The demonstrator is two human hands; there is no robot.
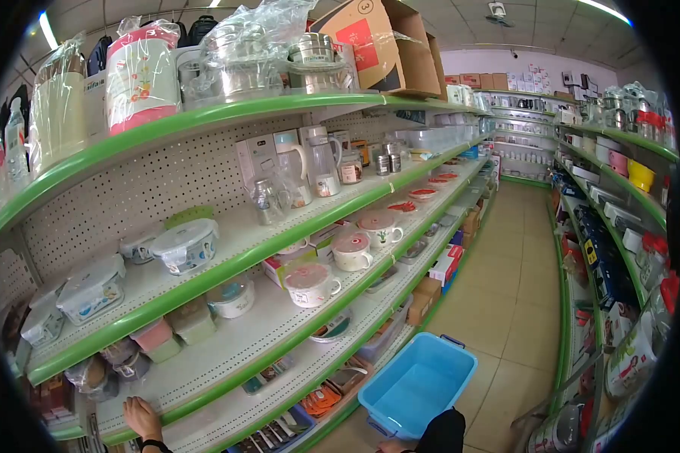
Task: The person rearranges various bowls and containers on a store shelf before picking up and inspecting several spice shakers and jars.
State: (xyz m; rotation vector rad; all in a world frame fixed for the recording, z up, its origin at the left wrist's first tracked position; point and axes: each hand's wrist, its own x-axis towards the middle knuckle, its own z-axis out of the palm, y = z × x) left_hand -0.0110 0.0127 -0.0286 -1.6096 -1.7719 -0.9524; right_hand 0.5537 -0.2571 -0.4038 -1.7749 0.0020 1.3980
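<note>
My left hand point(141, 419) rests on the front part of a lower white shelf point(204, 371), its fingers stretched onto the surface near the green edge. A dark band circles that wrist. Close to it on the shelf stand wrapped dark jars point(93, 379) and pink and green lidded boxes point(156, 337). At the bottom of the view, only a small part of my right hand point(391, 447) shows, beside the near end of a blue plastic tub point(461, 370) on the floor. Its fingers are hidden. Something dark, a sleeve or trouser leg, overlaps the tub's near corner.
Lidded mugs point(310, 285) and glass food containers point(185, 248) stand on the left shelves. Wrapped pots and an opened cardboard box point(370, 45) sit on top. A tiled aisle point(517, 264) runs to the back, with another stocked rack point(619, 174) along its right side.
</note>
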